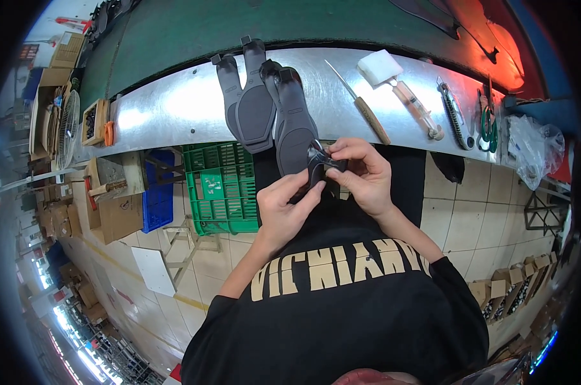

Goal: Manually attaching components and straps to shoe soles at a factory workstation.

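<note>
Both my hands hold a small, glossy black sandal (315,158) in front of my lap, just off the table's near edge. My left hand (285,204) pinches its lower left side between thumb and fingers. On its right side, my right hand (365,176) grips it with thumb and forefinger. Much of it is hidden by my fingers. Just beyond lie several black heeled sandals (254,110), soles up, their heels pointing away from me. The front of the nearest sole (295,144) overhangs the edge beside the held piece.
Along the metal table (175,106) lie a wooden-handled awl (370,119), a white block (378,67), a syringe-like tube (413,106), a utility knife (455,115) and green-handled scissors (489,131). A green belt (290,22) runs behind. Below left stands a green crate (223,186).
</note>
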Tool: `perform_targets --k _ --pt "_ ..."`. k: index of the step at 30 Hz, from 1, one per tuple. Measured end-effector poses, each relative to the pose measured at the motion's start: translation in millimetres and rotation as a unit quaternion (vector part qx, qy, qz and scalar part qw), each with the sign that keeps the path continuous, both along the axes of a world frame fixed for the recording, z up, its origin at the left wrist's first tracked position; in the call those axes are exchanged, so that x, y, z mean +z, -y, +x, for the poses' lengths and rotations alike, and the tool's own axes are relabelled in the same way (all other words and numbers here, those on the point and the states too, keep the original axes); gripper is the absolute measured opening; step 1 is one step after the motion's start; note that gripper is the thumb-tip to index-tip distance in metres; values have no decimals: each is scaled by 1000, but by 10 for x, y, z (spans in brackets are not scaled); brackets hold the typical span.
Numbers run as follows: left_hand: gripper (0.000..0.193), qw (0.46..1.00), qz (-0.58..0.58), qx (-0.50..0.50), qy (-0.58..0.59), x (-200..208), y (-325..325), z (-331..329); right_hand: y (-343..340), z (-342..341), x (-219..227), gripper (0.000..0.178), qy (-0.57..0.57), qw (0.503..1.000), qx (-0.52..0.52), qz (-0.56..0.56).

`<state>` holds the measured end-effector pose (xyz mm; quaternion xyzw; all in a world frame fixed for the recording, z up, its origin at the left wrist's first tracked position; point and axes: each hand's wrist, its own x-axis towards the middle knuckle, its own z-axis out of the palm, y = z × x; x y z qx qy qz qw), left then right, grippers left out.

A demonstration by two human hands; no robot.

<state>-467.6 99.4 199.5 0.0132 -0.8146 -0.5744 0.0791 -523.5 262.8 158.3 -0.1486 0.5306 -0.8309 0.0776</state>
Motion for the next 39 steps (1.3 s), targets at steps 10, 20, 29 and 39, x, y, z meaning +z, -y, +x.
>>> perform_targets --k 10,20,29,39 --pt "28 969 -192 155 10 204 1354 -538 -147 23 49 15 57 992 56 101" --pt "51 844 -448 291 -46 -578 2880 -1336 25 -55 110 11 219 967 118 -58" --pt "15 967 122 -181 132 206 461 -399 -63 -84 188 70 -255 927 -78 264" --pt "12 919 168 -235 267 119 475 -309 -78 -117 141 77 -331 897 -43 288"
